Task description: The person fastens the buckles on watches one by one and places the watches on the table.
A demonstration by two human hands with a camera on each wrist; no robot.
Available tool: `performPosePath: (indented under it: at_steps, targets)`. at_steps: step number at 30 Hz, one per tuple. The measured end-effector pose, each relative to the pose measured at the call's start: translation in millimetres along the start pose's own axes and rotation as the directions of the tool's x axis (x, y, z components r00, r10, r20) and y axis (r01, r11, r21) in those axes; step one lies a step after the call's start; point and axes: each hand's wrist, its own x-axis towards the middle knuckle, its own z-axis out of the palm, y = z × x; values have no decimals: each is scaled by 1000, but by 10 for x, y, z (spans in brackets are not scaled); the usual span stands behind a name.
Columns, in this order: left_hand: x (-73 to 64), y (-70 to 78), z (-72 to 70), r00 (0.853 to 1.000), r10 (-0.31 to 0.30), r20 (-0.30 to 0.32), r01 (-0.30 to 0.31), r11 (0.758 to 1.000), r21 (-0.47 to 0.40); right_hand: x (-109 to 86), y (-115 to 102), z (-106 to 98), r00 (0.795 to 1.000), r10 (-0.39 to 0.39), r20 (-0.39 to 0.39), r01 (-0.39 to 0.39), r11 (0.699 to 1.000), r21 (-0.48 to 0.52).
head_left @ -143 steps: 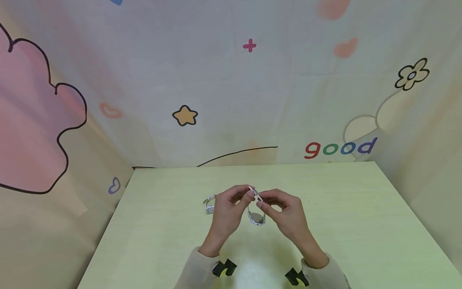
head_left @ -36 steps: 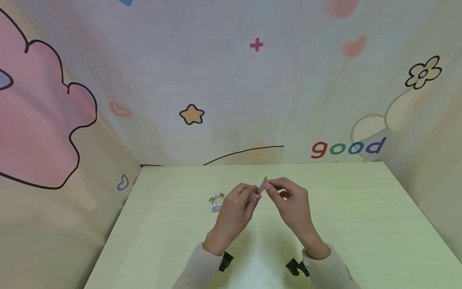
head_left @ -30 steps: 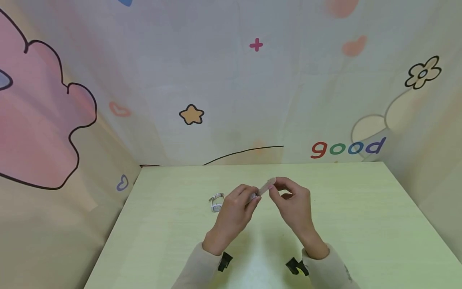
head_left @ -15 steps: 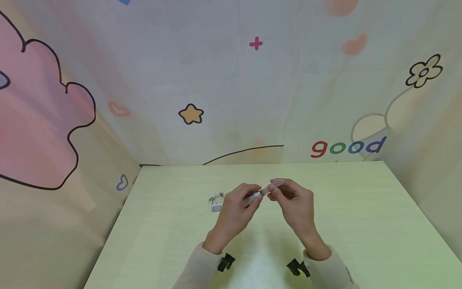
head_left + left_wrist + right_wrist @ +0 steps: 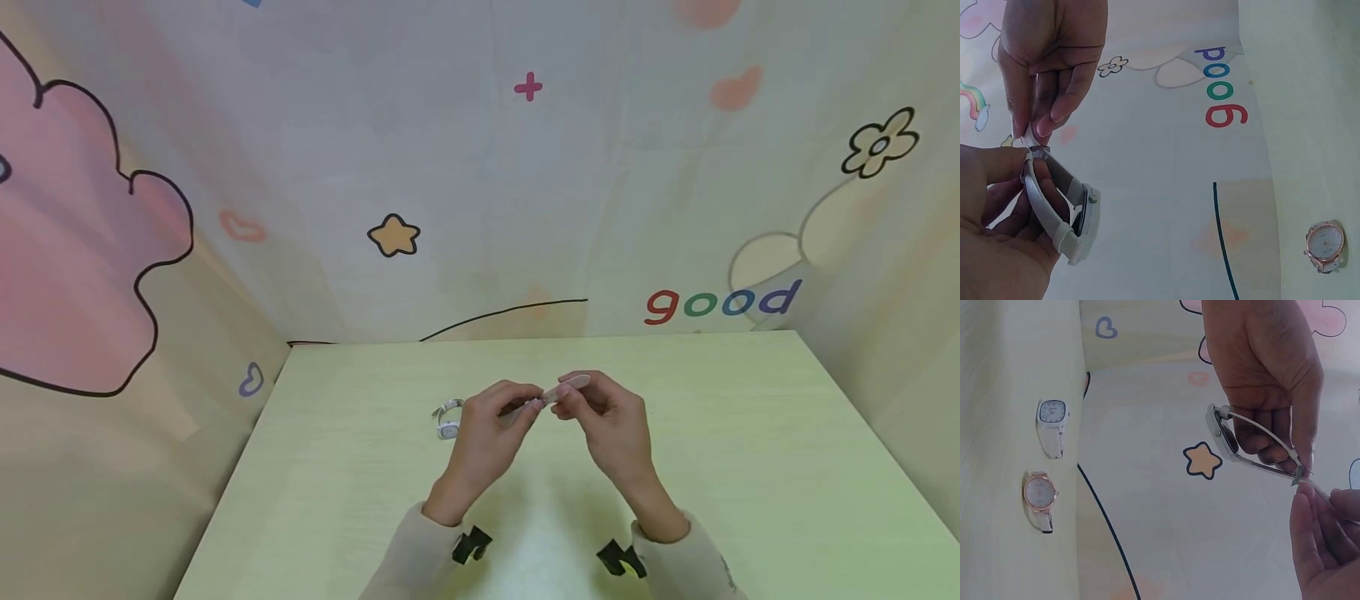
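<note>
A wristwatch with a white strap (image 5: 1044,209) is held up between both hands, its strap bent into a loop with the case (image 5: 1222,434) at one end. My left hand (image 5: 483,437) pinches the strap beside the metal buckle (image 5: 1298,475), fingers partly inside the loop. My right hand (image 5: 611,425) pinches the strap's free end (image 5: 576,382), which sticks out past the buckle toward the right. In the head view, the watch case is hidden behind the left hand.
On the table (image 5: 360,517), left of the hands, a white watch with a squarish dial (image 5: 1053,412) rests beside a rose-gold watch with a round dial (image 5: 1041,491). A printed cloth (image 5: 480,167) hangs behind the table. Black wrist mounts (image 5: 471,545) sit at both cuffs.
The held watch earlier hung below the fingers. The right hand since took the strap end, first pointing up, then drew it rightward and lower. The left hand stays almost in place.
</note>
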Motion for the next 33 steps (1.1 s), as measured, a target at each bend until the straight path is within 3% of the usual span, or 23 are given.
performPosePath:
  at_steps: [5, 11, 23, 28, 33]
  targets:
    - [7, 7, -4, 1000, 10, -4, -10, 1000, -8, 11, -1, -12, 998, 57, 29, -57, 998, 30]
    - [9, 8, -7, 1000, -28, -8, 28, 999, -39, -3, -13, -7, 998, 53, 33, -54, 998, 19]
    - [14, 16, -2, 996, -94, -3, 93, 992, -89, -53, -10, 12, 1000, 3, 24, -2, 998, -58]
    - [20, 2, -7, 987, -163, 8, 163, 978, -130, -77, -2, 13, 998, -29, 47, 35, 991, -132]
    - [27, 5, -49, 978, -205, 33, 208, 957, -202, -85, 55, 8, 992, -90, 86, 97, 992, -80]
